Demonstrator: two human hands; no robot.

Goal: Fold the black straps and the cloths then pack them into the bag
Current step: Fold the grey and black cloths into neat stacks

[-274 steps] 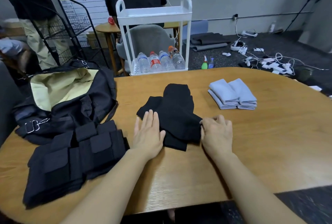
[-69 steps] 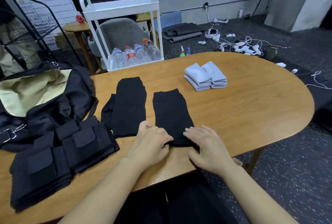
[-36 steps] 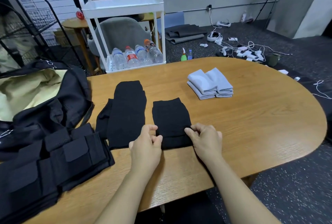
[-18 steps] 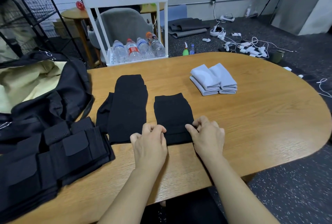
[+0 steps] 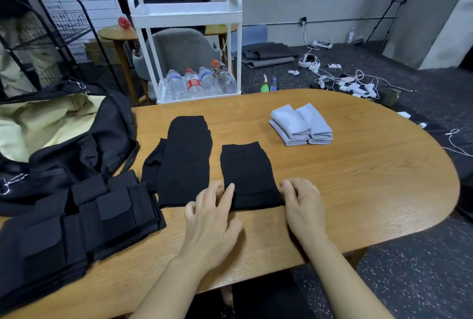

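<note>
Now, hands: the left hand (image 5: 211, 221) lies low over the table (image 5: 358, 190), fingers loosely spread, its forefinger tip touching the near-left edge of the folded cloth (image 5: 249, 175); the right hand (image 5: 303, 206) sits at the cloth's near-right corner, fingers bent and resting on the wood, gripping nothing.
Table: one oval wooden top, its near-left part cut off by the frame.
Bag: one black bag (image 5: 76, 144), open, pale lining showing, at the far left; its left side runs out of view.
Straps: a black stack (image 5: 76, 219) in front of the bag; the count is hard to make out, as the layers merge.
Black cloths: the folded cloth between the hands, plus a longer pile (image 5: 184, 162) just left of it, apart from it; the pile shows at least two overlapping pieces.
Grey cloths: two folded stacks (image 5: 302, 125) side by side, touching, well beyond the right hand.
Cart: one white cart (image 5: 186, 11) behind the table.
Bottles: four bottles (image 5: 201, 83) on the cart's low shelf.
</note>
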